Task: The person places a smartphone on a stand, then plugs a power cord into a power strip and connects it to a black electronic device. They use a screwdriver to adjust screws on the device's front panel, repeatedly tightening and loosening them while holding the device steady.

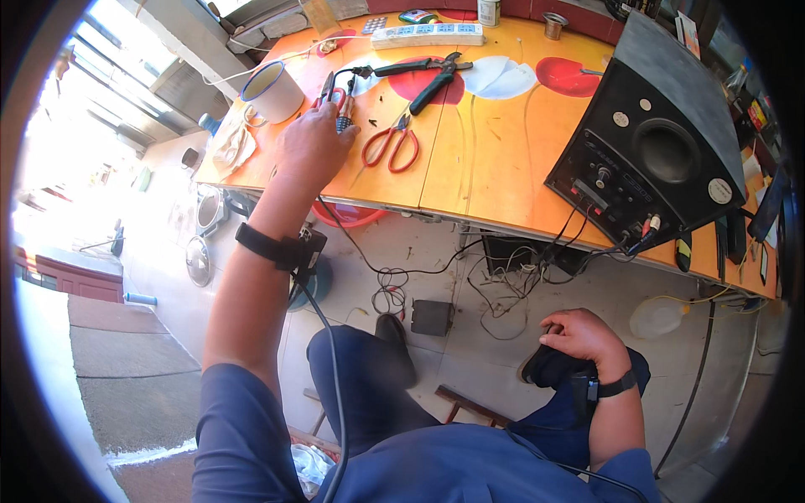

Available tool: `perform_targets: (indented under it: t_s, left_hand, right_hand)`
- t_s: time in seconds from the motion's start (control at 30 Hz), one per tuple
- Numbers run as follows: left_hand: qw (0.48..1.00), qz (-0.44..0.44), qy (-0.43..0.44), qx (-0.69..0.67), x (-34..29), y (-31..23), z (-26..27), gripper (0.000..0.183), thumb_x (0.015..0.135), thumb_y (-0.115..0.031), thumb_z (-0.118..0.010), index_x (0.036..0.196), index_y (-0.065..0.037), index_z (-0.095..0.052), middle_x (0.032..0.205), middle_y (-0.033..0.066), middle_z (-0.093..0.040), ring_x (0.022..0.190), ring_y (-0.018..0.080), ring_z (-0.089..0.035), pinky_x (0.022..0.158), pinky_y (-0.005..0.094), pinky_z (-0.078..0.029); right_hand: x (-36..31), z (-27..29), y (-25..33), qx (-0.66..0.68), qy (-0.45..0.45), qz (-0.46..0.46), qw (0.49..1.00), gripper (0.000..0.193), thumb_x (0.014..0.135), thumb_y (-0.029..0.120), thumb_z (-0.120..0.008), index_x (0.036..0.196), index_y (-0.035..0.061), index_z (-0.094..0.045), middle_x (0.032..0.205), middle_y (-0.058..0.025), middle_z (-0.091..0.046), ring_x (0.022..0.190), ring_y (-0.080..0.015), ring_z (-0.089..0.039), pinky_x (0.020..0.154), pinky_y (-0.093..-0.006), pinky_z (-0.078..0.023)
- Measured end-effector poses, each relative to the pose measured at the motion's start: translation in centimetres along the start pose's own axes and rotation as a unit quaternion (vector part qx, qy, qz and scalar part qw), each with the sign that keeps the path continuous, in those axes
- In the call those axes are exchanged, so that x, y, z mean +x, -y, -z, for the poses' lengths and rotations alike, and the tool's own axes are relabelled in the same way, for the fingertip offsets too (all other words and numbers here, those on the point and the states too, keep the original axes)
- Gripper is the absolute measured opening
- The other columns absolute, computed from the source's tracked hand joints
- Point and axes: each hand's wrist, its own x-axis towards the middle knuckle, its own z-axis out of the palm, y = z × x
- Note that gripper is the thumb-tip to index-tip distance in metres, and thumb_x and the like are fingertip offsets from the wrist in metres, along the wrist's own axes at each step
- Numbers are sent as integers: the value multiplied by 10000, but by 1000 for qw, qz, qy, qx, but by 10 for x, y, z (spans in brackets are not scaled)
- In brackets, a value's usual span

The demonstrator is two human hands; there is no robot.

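One mug (282,99) and red-handled scissors (397,132) flank the left hand (315,141).

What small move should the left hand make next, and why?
Probably lift the blue-patterned handle gently away: the left hand is right at it, while a red-handled tool lies close on its left and might snag. Whether the fingers have closed around the handle is hidden, so firming the grip first seems sensible.
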Motion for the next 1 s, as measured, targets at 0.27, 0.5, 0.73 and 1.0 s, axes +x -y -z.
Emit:
perform_targets:
  t_s: [0.27,0.5,0.73,1.0]
  left_hand:
    - [999,27,7,24,15,-2,-15,471,865,-338,-725,1199,-35,-588,1074,196,-719,1027,360,-699,890,437,-554]
    - [990,95,-49,-93,20,7,2,459,824,-341,-704,1152,-24,-643,1059,220,-720,1002,373,-699,877,458,-543]
    - [964,132,-90,-214,0,25,22,488,840,-399,-702,1162,-33,-693,947,178,-747,909,323,-720,827,418,-548]
    - [642,213,-136,-724,-72,52,22,360,989,-243,-628,1216,36,-620,992,106,-696,822,168,-675,647,239,-511]
  right_hand:
    - [6,6,7,-35,4,17,999,388,855,310,-740,1114,23,-707,899,-141,-748,856,-327,-714,754,-400,-553]
    - [8,6,7,-40,7,24,999,406,855,323,-733,1132,28,-701,905,-136,-749,867,-336,-708,761,-407,-552]
    - [8,4,1,-43,9,23,999,416,851,325,-745,1146,34,-702,908,-135,-750,860,-324,-714,757,-397,-554]
    - [6,-3,37,13,29,32,999,378,867,293,-751,1123,16,-720,943,-153,-750,862,-308,-723,775,-366,-559]
